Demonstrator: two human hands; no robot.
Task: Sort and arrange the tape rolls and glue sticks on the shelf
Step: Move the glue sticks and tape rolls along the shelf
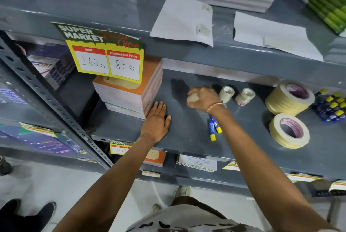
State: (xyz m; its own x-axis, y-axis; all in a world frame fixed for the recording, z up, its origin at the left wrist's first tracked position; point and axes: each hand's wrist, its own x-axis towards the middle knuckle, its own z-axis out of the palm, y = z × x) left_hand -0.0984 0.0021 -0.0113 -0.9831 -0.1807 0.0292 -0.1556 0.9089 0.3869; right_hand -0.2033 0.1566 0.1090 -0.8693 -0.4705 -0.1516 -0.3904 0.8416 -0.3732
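My right hand (203, 99) is closed around a small clear tape roll (192, 98) above the middle of the grey shelf (187, 138); the roll looks blurred. Two more small clear tape rolls (226, 93) (245, 96) lie just right of that hand. Two blue glue sticks with yellow caps (214, 128) lie under my right wrist. Further right sit a stack of masking tape rolls (290, 97) and a single masking tape roll (289, 130). My left hand (156, 121) lies flat on the shelf, fingers against the notebook stack, holding nothing.
A stack of orange notebooks (129, 91) stands left of my hands under a yellow price sign (106, 57). A pack of blue and yellow glue sticks (331, 106) lies at the far right. Paper stacks fill the shelf above. A slotted upright post (46, 97) stands left.
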